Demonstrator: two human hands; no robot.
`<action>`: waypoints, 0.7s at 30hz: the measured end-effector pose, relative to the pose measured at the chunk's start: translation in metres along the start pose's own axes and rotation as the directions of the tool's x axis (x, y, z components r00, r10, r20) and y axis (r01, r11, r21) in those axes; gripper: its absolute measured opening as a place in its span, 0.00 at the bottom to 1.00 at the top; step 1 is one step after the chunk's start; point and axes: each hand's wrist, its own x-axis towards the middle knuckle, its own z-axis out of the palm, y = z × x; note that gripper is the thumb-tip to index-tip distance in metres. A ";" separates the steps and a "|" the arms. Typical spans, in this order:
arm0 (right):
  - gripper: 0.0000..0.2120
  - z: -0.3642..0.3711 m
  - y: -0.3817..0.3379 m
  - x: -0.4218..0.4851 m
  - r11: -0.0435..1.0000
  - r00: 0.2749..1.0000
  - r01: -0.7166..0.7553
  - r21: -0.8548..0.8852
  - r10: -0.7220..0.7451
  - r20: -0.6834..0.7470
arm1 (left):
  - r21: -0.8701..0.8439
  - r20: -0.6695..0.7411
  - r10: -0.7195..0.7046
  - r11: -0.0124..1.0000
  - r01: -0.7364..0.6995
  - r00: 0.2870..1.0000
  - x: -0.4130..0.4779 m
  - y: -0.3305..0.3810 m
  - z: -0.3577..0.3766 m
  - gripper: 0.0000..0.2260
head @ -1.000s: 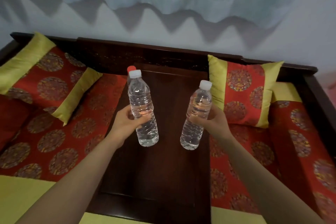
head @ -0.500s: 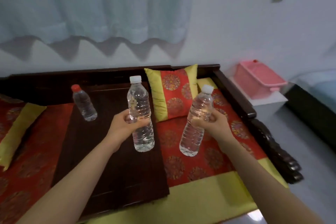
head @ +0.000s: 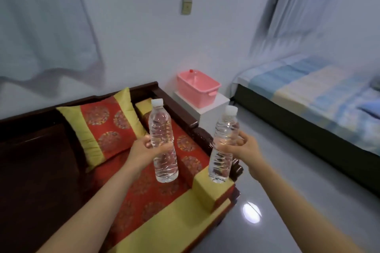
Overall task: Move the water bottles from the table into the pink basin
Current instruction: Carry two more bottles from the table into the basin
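I hold two clear water bottles with white caps upright in front of me. My left hand [head: 141,150] grips the left bottle [head: 163,141] around its middle, above the red couch cushion. My right hand [head: 245,147] grips the right bottle [head: 223,146], tilted slightly, over the couch's end. The pink basin [head: 197,88] stands farther off on a white box [head: 209,109] against the wall, past the couch's armrest. A red bottle cap [head: 191,71] shows at the basin's far rim. The dark table [head: 35,162] lies at the left edge.
A dark wooden couch [head: 197,133] with red and yellow cushions, and a pillow [head: 102,127], fills the lower left. A bed [head: 320,96] with a blue striped cover runs along the right. Grey tiled floor [head: 287,181] lies between couch and bed.
My view has swung right, away from the table. The red-capped bottle on the table has left the view. The pink basin and the bed have come closer to centre. Both hands still hold their bottles.
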 end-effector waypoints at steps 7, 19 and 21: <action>0.26 -0.149 0.028 0.057 1.000 0.998 0.007 -0.018 -0.006 0.059 | 0.079 0.030 0.025 0.997 -0.027 0.999 0.044 0.015 0.162 0.22; 0.24 -0.316 0.070 0.193 1.000 1.000 -0.019 0.020 0.019 -0.008 | 0.089 0.014 -0.017 0.996 0.016 1.000 0.160 0.033 0.363 0.21; 0.24 -0.331 0.077 0.232 1.000 1.000 -0.013 0.020 0.013 -0.003 | 0.086 -0.004 -0.015 0.996 0.015 1.000 0.192 0.033 0.386 0.21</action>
